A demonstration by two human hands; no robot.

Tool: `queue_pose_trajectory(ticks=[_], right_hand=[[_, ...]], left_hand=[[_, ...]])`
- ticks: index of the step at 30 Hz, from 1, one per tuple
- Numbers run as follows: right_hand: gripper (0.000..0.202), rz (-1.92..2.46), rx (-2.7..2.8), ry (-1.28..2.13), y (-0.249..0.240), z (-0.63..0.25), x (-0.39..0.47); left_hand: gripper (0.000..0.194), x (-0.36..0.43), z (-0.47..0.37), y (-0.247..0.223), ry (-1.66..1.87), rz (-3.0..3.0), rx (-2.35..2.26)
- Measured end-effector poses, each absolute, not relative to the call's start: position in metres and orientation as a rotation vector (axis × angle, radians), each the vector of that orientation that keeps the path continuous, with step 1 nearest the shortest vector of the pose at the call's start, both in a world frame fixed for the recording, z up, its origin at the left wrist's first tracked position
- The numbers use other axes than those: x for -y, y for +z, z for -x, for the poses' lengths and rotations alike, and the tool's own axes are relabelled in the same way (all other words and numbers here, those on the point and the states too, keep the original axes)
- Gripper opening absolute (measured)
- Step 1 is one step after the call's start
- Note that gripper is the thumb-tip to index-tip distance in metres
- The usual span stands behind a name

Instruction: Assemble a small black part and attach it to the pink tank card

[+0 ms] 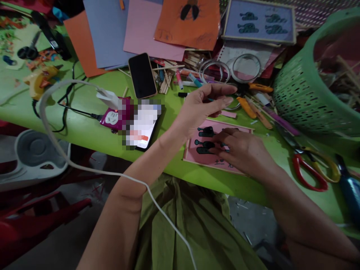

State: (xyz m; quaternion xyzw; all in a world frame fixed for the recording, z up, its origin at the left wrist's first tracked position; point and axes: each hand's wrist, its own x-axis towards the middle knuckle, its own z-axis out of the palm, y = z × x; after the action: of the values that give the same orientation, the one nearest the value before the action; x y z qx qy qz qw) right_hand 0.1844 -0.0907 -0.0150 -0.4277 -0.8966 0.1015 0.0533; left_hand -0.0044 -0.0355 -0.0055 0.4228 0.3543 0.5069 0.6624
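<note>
My left hand (206, 103) is raised above the far edge of a pink card (191, 154). Its index finger and thumb are stretched out with a gap between them, and I see nothing held. The card has a thin pale wooden frame and lies on the green table. Several dark green cut-outs with rounded ends are on it, along with some dark handwriting. My right hand (242, 150) is low over the card, its bent fingertips on a dark green cut-out (208, 144). That hand covers the card's right part.
Left of the card are a lit phone (144, 127), a dark phone (143, 75) and a purple power socket (114, 117). Scissors (309, 172) and a green basket (298, 82) stand right. Tape rolls (246, 67) lie behind. A white cable (104, 171) crosses my left arm.
</note>
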Motion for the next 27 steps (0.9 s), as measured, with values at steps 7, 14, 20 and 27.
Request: queue_pose_trajectory(ticks=[7, 14, 20, 27], right_hand=[[0.016, 1.332, 2.732, 0.327, -0.013, -0.184, 0.091], [0.019, 1.302, 2.665, 0.312, -0.014, -0.189, 0.092], [0.016, 1.274, 2.584, 0.392, -0.005, -0.194, 0.088], [0.019, 1.254, 2.569, 0.538, -0.009, -0.193, 0.086]], left_hand=[[0.020, 0.033, 0.005, -0.010, 1.136, -0.998, -0.849], [0.026, 0.032, 0.005, -0.010, 1.102, -1.022, -0.908], [0.025, 0.033, 0.005, -0.006, 1.086, -1.011, -0.922], [0.025, 0.033, 0.005, -0.008, 1.102, -1.024, -0.925]])
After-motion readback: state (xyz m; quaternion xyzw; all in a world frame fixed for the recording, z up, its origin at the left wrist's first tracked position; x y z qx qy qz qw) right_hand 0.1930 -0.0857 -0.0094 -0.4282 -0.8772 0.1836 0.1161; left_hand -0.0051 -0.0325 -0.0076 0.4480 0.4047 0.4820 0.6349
